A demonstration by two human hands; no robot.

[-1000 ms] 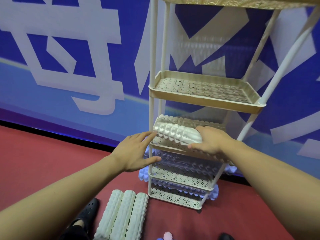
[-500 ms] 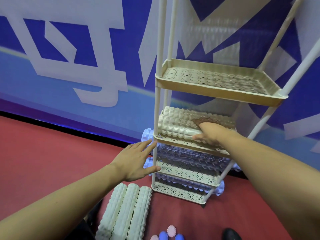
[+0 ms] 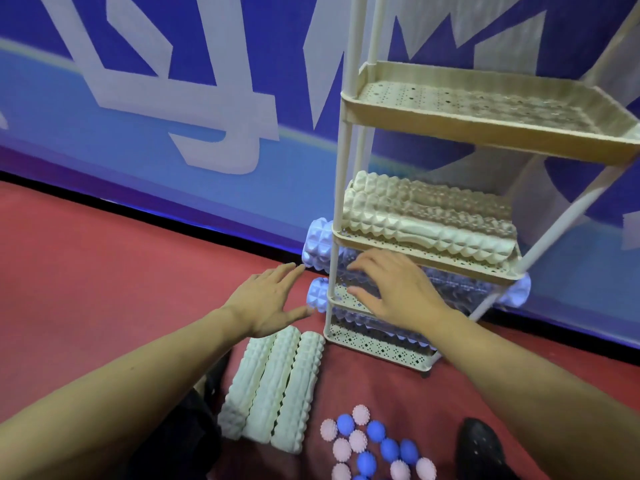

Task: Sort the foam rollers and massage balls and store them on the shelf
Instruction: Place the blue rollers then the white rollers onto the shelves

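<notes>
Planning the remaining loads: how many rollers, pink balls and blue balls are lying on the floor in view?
Pale rollers: 3
Pink balls: 7
Blue balls: 6, one cut off by the frame edge
Total: 16 in view

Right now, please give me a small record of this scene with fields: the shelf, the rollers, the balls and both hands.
shelf: cream tiered rack, upper tray holds nothing
cream rollers: two on the middle tray
blue rollers: on the lower trays, ends sticking out
floor rollers: three pale ones side by side
balls: pink and blue spiky balls on the red floor
left hand: open, holds nothing
right hand: open, in front of the lower trays
</notes>
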